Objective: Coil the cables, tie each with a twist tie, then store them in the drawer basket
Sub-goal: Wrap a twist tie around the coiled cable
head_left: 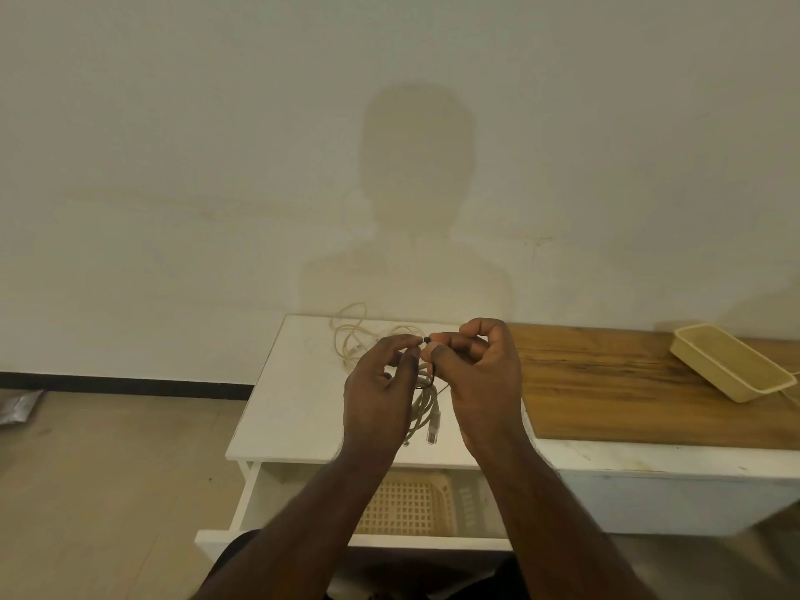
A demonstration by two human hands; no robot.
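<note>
My left hand and my right hand are raised together over the white cabinet top. Both pinch a thin dark twist tie between fingertips and thumbs. A coiled pale grey cable hangs below the hands, its clear plugs pointing down; the tie seems to loop round it. A loose cream cable lies tangled at the back of the cabinet top. Below, the drawer stands pulled out with a cream lattice basket inside, partly hidden by my forearms.
A wooden board covers the surface to the right. On its far right end sits a shallow cream tray, tilted. A wall rises close behind. A grey bag lies on the floor at the left.
</note>
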